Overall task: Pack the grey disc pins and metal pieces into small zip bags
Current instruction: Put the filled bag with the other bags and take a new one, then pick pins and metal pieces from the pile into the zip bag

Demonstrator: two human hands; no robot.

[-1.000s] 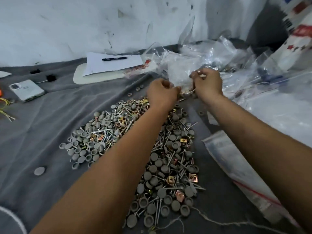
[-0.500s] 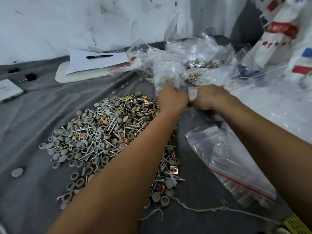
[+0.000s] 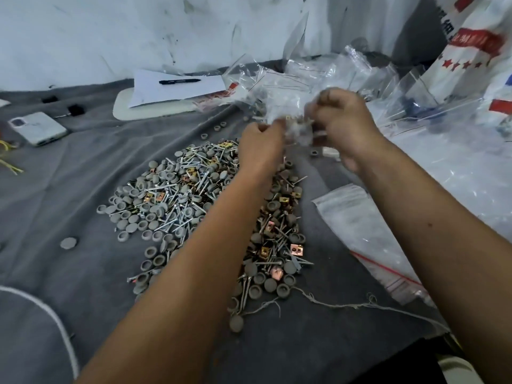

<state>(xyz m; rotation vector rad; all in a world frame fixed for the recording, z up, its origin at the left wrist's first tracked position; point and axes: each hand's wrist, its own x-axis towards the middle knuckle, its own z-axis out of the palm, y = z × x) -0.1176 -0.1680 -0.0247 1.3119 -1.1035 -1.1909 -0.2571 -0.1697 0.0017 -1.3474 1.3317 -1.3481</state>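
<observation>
A big heap of grey disc pins (image 3: 155, 206), nails and copper-coloured metal pieces (image 3: 296, 248) lies on the grey cloth (image 3: 83, 167). Beyond the heap, both my hands are raised and hold one small clear zip bag (image 3: 297, 128) between them. My left hand (image 3: 260, 145) pinches its left edge, my right hand (image 3: 343, 120) grips its right side. The bag is blurred; a few small metal bits show through it. An empty zip bag with a red strip (image 3: 365, 231) lies flat under my right forearm.
A mound of filled clear bags (image 3: 318, 79) sits at the back. A white printed sack (image 3: 476, 51) stands at the right. A paper sheet with a pen (image 3: 180, 81), a phone (image 3: 37, 128) and a frayed string (image 3: 332, 303) also lie on the cloth.
Both hands have lifted off the cloth with the small bag, and the right hand has risen higher. The head camera has swung back to the left.
</observation>
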